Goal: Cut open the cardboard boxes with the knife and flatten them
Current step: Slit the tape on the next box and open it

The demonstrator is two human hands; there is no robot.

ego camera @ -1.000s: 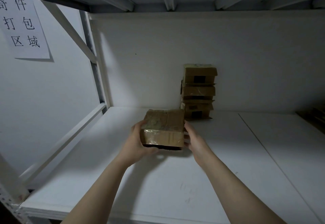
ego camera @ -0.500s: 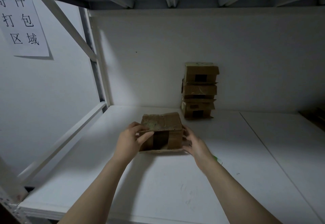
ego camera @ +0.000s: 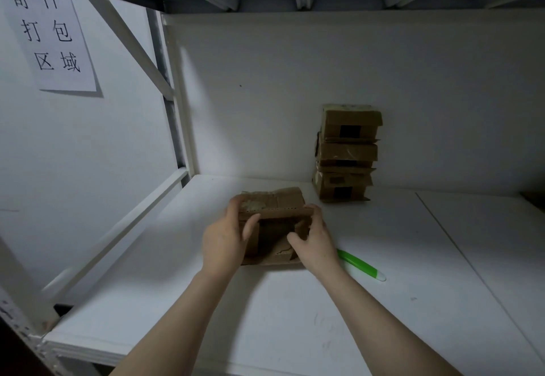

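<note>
The box (ego camera: 272, 201), lifted between both palms a second ago with a taped face showing, now sits low on the white shelf (ego camera: 295, 316), turned so that an open end faces the person. The left hand (ego camera: 224, 240) grips its left side, fingers over the top edge and thumb across the front. The right hand (ego camera: 315, 243) has shifted from the box's flank to the opening, where its curled fingers hold the right-hand flap. Both hands are thus clamped on the one box, close together. A torn inner flap shows in the dark mouth, so this end looks already cut, and the work in hand seems to be pulling the flaps apart to collapse it. The green knife (ego camera: 359, 265), barely visible half a second ago, lies on the shelf just beside the right wrist, untouched. If the far end is still taped it may be wanted again, though that end is hidden. Against the back wall a stack (ego camera: 346, 151) of three more boxes stands where it was, still to be flattened. A paper sign (ego camera: 50, 33) hangs on the left wall.
</note>
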